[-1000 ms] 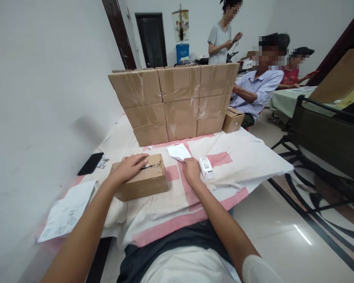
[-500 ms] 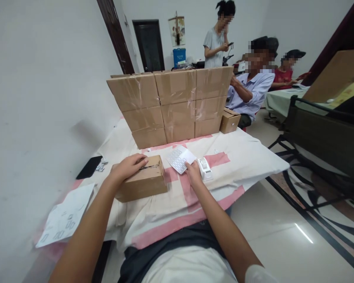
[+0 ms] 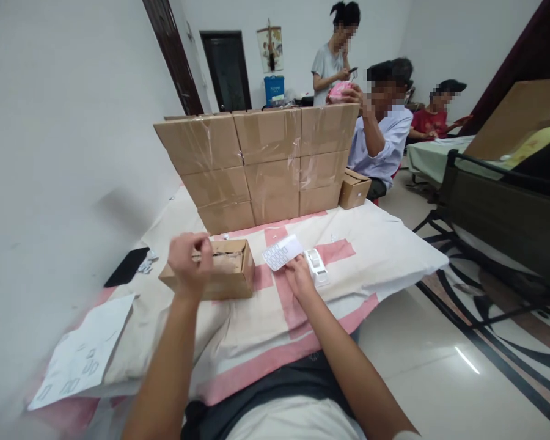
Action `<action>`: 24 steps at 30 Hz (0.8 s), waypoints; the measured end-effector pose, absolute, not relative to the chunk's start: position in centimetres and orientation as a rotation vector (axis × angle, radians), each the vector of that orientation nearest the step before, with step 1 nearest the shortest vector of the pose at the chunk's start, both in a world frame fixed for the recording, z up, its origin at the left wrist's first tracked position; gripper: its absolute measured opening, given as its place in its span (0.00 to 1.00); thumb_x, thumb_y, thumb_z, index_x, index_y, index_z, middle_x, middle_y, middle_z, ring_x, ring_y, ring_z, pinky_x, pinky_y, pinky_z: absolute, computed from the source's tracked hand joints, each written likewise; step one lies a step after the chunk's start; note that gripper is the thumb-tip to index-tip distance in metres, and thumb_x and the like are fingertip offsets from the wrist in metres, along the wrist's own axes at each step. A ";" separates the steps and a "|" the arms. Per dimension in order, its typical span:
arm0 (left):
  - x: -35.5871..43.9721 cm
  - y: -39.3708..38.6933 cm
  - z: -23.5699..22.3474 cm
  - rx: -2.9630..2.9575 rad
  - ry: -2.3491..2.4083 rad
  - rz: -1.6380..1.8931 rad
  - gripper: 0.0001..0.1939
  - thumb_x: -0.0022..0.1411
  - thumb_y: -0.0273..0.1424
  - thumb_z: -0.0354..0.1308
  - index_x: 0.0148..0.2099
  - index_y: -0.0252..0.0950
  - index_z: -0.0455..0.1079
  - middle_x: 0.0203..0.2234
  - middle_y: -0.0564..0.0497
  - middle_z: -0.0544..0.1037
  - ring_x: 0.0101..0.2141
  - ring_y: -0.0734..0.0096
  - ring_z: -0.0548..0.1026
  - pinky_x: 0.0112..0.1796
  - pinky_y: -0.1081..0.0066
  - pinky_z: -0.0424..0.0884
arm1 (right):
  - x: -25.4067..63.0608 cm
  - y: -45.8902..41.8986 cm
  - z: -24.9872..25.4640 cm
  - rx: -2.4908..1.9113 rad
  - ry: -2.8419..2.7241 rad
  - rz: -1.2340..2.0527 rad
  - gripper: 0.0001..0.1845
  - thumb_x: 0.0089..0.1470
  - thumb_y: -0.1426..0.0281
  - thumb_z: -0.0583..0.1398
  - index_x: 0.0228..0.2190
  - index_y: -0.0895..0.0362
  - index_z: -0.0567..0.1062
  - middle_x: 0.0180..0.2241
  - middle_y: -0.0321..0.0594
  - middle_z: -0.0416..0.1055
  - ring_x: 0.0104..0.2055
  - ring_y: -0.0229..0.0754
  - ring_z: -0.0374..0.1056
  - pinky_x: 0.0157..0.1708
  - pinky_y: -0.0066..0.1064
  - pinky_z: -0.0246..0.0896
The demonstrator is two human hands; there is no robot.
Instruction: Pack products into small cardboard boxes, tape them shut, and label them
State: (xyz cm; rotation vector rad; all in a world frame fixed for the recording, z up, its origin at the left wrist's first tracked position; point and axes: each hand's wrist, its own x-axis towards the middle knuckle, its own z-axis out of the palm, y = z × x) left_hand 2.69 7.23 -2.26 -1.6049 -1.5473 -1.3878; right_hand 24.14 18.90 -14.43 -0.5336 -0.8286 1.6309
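My left hand (image 3: 189,263) is raised over the left part of a brown cardboard box (image 3: 229,287). Motion smears its fingers, which look curled, and I cannot see whether anything is in them. A gap runs along the box's top between its flaps. In my right hand (image 3: 299,275) is the lower edge of a small white printed sheet (image 3: 288,247), pinched and tilted above the cloth. Rows of small outlined marks cover its left part. Just right of that hand stands a white tape dispenser (image 3: 317,267) with a roll in it.
A wall of taped cardboard boxes (image 3: 270,165) stands at the back, a smaller box (image 3: 354,188) beside it. On the left lie a black flat object (image 3: 126,267), paper scraps (image 3: 147,261) and a large marked sheet (image 3: 85,351). Several people sit or stand beyond.
My left hand has lifted off the box top. The sheet in my right hand has tilted. The seated person behind the boxes now holds up something pink.
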 end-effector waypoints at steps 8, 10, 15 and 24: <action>17.6 10.2 -13.0 -2.040 -1.500 -1.398 0.11 0.67 0.34 0.50 0.35 0.41 0.72 0.21 0.50 0.74 0.26 0.67 0.74 0.31 0.66 0.69 | 24.8 19.0 -14.8 -0.672 -0.992 1.668 0.09 0.46 0.64 0.62 0.30 0.52 0.69 0.26 0.34 0.70 0.31 0.42 0.69 0.34 0.34 0.67; 17.7 10.6 -13.7 -2.031 -1.586 -1.419 0.09 0.66 0.34 0.52 0.36 0.41 0.72 0.22 0.50 0.74 0.28 0.66 0.74 0.32 0.66 0.70 | 24.8 19.1 -14.9 -0.698 -1.010 1.666 0.11 0.50 0.58 0.59 0.29 0.52 0.69 0.27 0.38 0.71 0.34 0.45 0.71 0.37 0.37 0.69; 15.7 10.5 -14.3 -1.796 -1.942 -1.489 0.09 0.68 0.31 0.53 0.49 0.38 0.69 0.32 0.48 0.76 0.37 0.62 0.77 0.41 0.64 0.72 | 24.4 18.8 -15.1 -0.726 -1.015 1.653 0.11 0.48 0.59 0.63 0.28 0.53 0.69 0.28 0.36 0.72 0.33 0.42 0.70 0.34 0.32 0.69; 15.8 11.3 -14.6 -1.685 -2.259 -1.516 0.20 0.62 0.30 0.61 0.55 0.40 0.62 0.43 0.45 0.76 0.46 0.56 0.77 0.46 0.60 0.75 | 24.1 18.3 -15.5 -0.698 -1.108 1.636 0.14 0.52 0.57 0.64 0.34 0.54 0.74 0.32 0.35 0.77 0.36 0.43 0.74 0.40 0.34 0.72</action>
